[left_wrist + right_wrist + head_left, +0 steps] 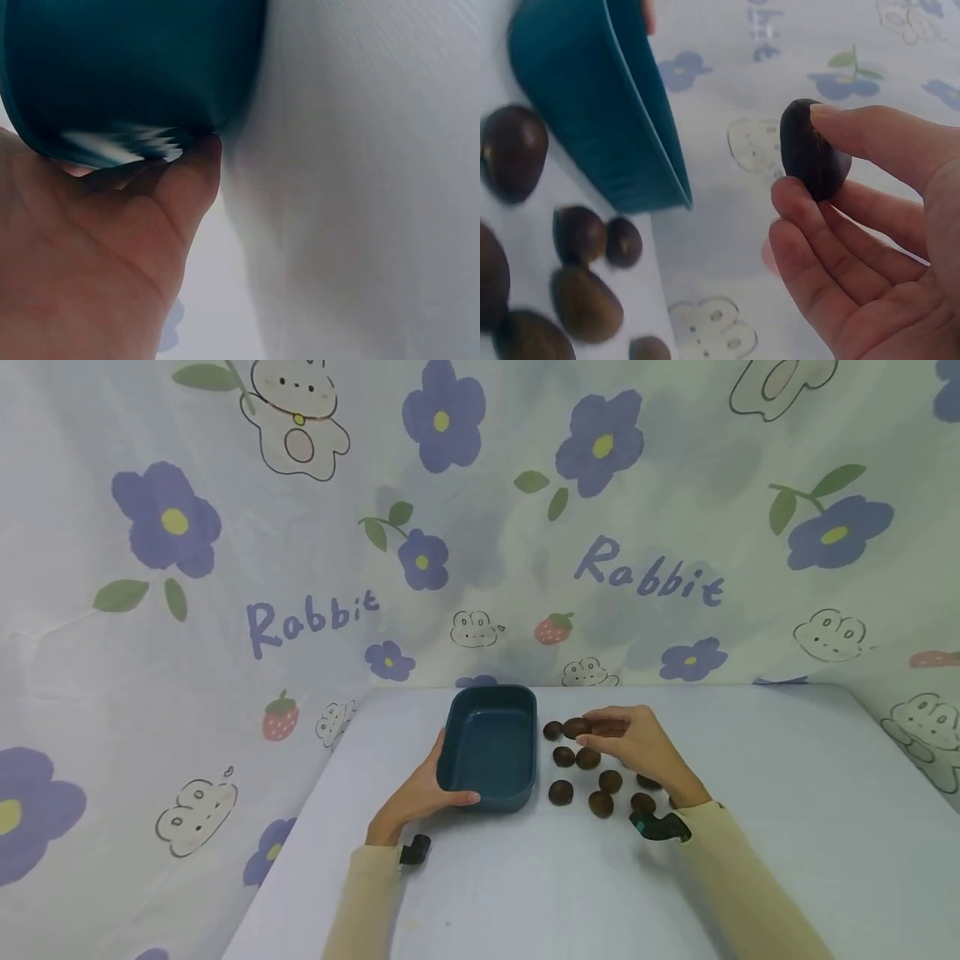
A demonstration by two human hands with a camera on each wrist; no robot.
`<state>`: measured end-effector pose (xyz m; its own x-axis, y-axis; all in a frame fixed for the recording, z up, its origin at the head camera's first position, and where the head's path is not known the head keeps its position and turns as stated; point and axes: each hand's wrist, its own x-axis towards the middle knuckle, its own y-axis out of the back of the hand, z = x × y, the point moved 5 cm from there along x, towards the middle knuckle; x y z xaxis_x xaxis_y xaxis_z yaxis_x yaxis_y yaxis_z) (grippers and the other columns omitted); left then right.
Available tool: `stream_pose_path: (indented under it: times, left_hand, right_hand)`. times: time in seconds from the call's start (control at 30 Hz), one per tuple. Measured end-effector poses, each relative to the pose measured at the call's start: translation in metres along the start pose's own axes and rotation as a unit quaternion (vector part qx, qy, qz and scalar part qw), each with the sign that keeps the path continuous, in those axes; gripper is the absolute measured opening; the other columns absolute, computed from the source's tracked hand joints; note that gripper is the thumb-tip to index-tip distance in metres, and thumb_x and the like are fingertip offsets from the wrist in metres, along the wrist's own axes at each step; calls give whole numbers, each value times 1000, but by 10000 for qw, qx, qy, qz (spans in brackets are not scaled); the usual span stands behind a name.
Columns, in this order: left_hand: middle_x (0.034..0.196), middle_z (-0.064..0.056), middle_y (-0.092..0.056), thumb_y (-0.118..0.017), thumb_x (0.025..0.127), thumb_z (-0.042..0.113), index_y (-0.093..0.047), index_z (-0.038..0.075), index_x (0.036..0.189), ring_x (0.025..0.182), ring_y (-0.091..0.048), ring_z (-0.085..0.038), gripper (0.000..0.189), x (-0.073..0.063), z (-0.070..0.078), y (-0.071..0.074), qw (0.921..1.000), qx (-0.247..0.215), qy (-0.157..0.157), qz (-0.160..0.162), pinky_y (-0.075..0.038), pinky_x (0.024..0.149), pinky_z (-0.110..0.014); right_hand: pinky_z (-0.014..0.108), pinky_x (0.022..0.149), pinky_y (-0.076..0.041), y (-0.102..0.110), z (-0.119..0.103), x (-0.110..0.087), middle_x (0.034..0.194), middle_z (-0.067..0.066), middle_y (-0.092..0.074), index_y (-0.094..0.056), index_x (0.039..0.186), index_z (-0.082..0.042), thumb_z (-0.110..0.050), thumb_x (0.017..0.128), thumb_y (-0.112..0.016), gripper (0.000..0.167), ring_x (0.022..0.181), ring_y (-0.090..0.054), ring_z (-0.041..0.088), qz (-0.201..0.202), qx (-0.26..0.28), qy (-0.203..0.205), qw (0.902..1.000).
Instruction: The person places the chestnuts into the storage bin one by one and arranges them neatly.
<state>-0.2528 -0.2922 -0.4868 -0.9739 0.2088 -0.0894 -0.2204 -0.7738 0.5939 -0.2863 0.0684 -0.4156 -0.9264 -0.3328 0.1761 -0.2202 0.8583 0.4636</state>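
A dark teal rectangular tub (491, 752) with rounded corners stands on the table, and its visible inside is bare. My left hand (420, 789) grips its left near corner, thumb along the near side. To the right of the tub, my right hand (641, 743) pinches a dark brown chestnut (806, 154) between thumb and fingertips, raised above the table in the right wrist view. Several more chestnuts (561, 792) lie loose on the table below and around this hand; the right forearm partly covers some. In the left wrist view, fingers (191, 176) press against the tub's wall.
The white table (585, 885) reaches back to a curtain (495, 543) printed with purple flowers, rabbits and strawberries. That cloth also hangs along the left and right sides. A black wrist device (660, 825) sits at the right cuff, with another one (416, 850) at the left.
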Motion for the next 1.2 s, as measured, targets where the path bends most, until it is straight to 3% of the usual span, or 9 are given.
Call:
stream_pose_path:
  times: [0.23,0.43,0.63,0.97,1.2]
  left_hand:
    - [177,-5,-5,-91,73,51,8,38,166,160,-21,-39,136,3,1,-1,9999,-33,-121,66,-26,122,-70]
    - [177,-7,-7,-90,73,52,7,37,166,158,-24,-41,136,1,1,-1,9999,-39,-84,89,-28,121,-70]
    - [176,-7,-11,-89,73,53,7,37,166,157,-27,-40,135,0,1,-1,10000,-65,-31,55,-30,121,-68]
    - [176,-3,-13,-88,75,53,7,44,164,155,-31,-39,131,-1,1,-2,9997,-183,-133,-21,-30,121,-69]
    - [176,-1,-9,-88,76,53,7,40,165,158,-27,-39,132,-1,1,-1,9996,-173,-235,-60,-28,121,-71]
  right_hand:
    - [38,92,-62,-18,-16,9,121,12,-77,-73,126,-7,-30,89,-83,45,106,-76,24,33,185,69,9998]
    - [33,84,-60,-36,-28,18,107,6,-79,-77,121,-10,-30,88,-83,39,96,-74,20,41,46,457,9989]
    - [29,80,-60,-57,-34,27,108,8,-78,-76,121,-9,-30,87,-84,41,94,-73,20,-129,326,381,9987]
    - [36,88,-61,-94,-39,40,108,4,-79,-78,118,-10,-28,85,-86,38,97,-74,17,-312,314,444,9980]
    - [38,88,-62,-115,-43,46,111,5,-79,-78,117,-9,-28,84,-87,39,99,-75,19,-409,236,536,9974]
